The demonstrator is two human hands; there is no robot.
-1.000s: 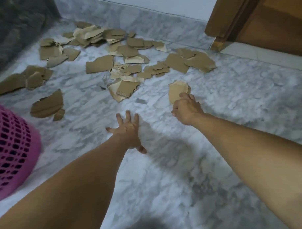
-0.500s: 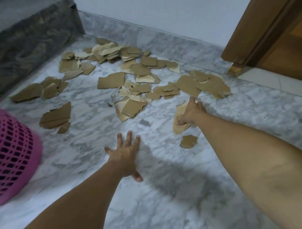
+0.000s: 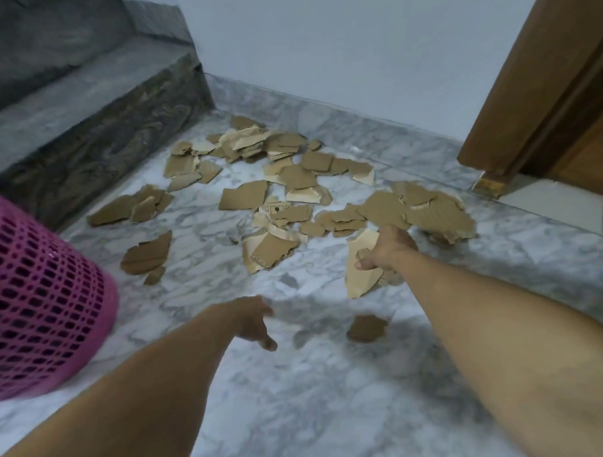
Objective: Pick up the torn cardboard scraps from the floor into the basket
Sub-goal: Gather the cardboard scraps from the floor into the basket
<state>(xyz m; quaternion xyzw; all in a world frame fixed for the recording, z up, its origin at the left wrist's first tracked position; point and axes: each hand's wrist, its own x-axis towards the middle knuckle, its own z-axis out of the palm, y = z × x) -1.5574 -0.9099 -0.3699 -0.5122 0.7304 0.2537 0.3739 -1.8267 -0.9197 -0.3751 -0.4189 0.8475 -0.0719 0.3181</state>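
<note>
Several torn brown cardboard scraps (image 3: pixel 244 196) lie scattered over the marble floor (image 3: pixel 300 416) toward the far wall. My right hand (image 3: pixel 386 249) grips a large pale scrap (image 3: pixel 361 277) lifted off the floor. A small scrap (image 3: pixel 367 328) lies on the floor just below it. My left hand (image 3: pixel 252 322) hovers above the floor between the basket and that small scrap, blurred, fingers pointing down and holding nothing. The pink mesh basket (image 3: pixel 39 299) stands at the left edge.
A dark stone step (image 3: pixel 84 109) rises at the back left, behind the basket. A wooden door frame (image 3: pixel 528 94) stands at the right, with a tiled floor strip (image 3: pixel 562 202) beyond it. A marble skirting (image 3: pixel 341 124) runs along the wall.
My right hand has lifted the large scrap off the floor, and a small scrap dropped beneath it. My left hand rose off the floor and turned its fingers downward. The camera tilted up.
</note>
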